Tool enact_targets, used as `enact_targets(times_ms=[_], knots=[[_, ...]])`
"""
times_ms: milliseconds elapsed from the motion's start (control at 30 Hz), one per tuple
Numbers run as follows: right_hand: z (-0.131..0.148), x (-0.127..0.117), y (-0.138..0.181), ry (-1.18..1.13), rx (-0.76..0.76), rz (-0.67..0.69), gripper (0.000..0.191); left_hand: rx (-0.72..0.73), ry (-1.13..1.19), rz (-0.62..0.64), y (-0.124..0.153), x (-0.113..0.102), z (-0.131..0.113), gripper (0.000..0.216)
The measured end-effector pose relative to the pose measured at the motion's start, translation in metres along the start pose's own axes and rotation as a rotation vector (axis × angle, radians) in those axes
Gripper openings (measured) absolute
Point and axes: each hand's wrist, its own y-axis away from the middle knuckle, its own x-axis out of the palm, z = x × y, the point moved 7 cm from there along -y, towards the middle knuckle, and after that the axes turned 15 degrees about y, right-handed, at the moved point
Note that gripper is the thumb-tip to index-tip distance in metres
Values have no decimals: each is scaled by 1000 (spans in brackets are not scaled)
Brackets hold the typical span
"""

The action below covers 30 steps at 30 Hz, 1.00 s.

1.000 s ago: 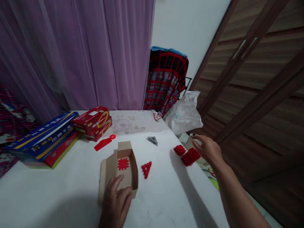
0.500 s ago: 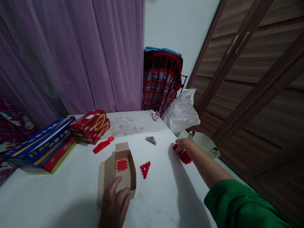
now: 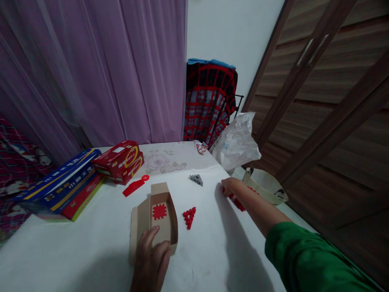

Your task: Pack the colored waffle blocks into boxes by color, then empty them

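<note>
My left hand (image 3: 150,259) rests on the near end of an open cardboard box (image 3: 168,221), fingers laid over its rim. Inside the box lies a red square toy piece (image 3: 159,211). A red triangular piece (image 3: 189,216) sits on the white table (image 3: 91,243) just right of the box. My right hand (image 3: 229,187), in a green sleeve, reaches to the table's right edge and covers red toy pieces (image 3: 240,204); its fingers curl over them. A grey triangular piece (image 3: 196,179) lies further back.
Red boxes (image 3: 120,160) and flat blue and red boxes (image 3: 57,182) are stacked at the left. A red plastic tool (image 3: 135,185) lies behind the cardboard box. A crumpled plastic bag (image 3: 237,142) and a tote bag (image 3: 264,184) sit at the right edge. Purple curtain behind.
My right hand moved left from beside the red pieces to on top of them, arm stretching further over the table. My left hand stayed on the box.
</note>
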Motion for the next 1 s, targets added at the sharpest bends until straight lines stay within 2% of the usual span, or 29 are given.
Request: enact_targets(times_ms=[133,300,400,467,533,633,700,767,800,867,933,1000], knots=[[38,2,14,116,-193,213,29,6,-12,-27,-6,-2,-5,15],[94,12,59,182,-363,292,41,-5,-7,6,-11,-3,-8,14],[106,14,83,184,-383,290,51,17,17,22,-18,-7,-6,15],[99,7,93,155,-380,258,58,49,35,63,-26,-11,-3,16],[80,-1,99,111,-362,206,56,82,43,141,-33,-14,0,16],[31,-6,105,-97,-202,40,34,102,-5,236,-43,-23,3,15],[-2,10,113,-279,-35,-38,22,96,-44,248,-52,-29,-3,21],[-20,38,126,-431,45,-73,23,76,-41,279,-65,-27,-19,31],[-24,54,133,-505,76,-92,25,56,-22,323,-73,-19,-29,35],[-26,77,147,-627,128,-201,30,-4,53,501,-91,11,-52,41],[-26,91,158,-737,181,-328,35,-96,88,716,-109,54,-68,47],[-28,99,165,-835,225,-407,37,-148,63,845,-129,96,-75,63]])
